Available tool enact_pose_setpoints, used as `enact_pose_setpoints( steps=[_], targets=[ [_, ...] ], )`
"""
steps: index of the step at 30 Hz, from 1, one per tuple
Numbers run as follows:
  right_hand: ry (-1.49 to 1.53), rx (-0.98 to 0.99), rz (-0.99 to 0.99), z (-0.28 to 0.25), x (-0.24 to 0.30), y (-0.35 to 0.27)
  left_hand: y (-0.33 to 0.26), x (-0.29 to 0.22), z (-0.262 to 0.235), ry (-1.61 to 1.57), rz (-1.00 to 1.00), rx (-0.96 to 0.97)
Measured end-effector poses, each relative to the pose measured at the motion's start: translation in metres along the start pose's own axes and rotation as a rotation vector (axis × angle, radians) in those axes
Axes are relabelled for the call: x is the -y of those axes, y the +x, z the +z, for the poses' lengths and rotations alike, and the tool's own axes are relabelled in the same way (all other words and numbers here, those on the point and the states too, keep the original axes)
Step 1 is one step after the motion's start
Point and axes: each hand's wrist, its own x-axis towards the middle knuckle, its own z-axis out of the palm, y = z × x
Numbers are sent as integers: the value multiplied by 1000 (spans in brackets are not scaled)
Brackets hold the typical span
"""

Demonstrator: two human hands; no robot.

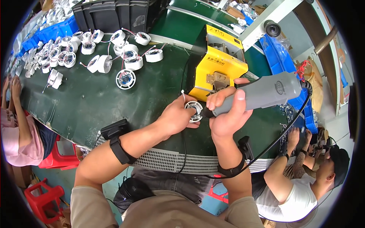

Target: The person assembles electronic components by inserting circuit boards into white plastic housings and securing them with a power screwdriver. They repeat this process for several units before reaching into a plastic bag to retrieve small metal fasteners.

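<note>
Gripping a grey electric screwdriver [266, 93] in a full fist, the right hand [226, 114] lays the tool nearly level, its dark nose pointed left at a small white round housing [194, 110]; the thumb rides on top of the barrel, which looks meant to steady the tip. The left hand [176, 116] pinches that housing between thumb and fingers and presses it against the green belt [95, 102], seemingly so it cannot spin or slide under the bit. The housing sits at the near middle of the belt, just in front of a yellow screw feeder [222, 64], a placement that keeps the tool close to it. A black cable [281, 133] runs from the screwdriver's rear down past the right wrist. Each forearm carries a black wrist strap [119, 150]. Farther up the belt, to the left, many similar white housings [125, 57] lie loose, some trailing thin wires, within reach of the left arm. Blue bins [279, 60] stand to the right of the feeder. Other people sit at the belt on both sides, one in a pink top [15, 140] at left, one in a white shirt [300, 197] at lower right.
</note>
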Motion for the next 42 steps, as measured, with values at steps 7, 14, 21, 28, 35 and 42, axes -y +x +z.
enact_pose_setpoints(
  steps=[7,14,21,28,35,42],
  targets=[
    [-1,-7,-20,2,1,0,2,2,-2,-5,10,-1],
    [144,-121,2,2,9,10,0,0,-1,-15,-3,-13],
    [256,-174,-315,-1,52,92,0,3,-4,-50,1,38],
    [-213,-218,-144,-49,8,121,2,2,-1,-66,-6,23],
    [-21,-162,-251,-15,34,63,3,5,-4,-34,26,24],
    [-115,-174,-156,-6,6,59,1,2,-2,-29,19,33]
  ],
)
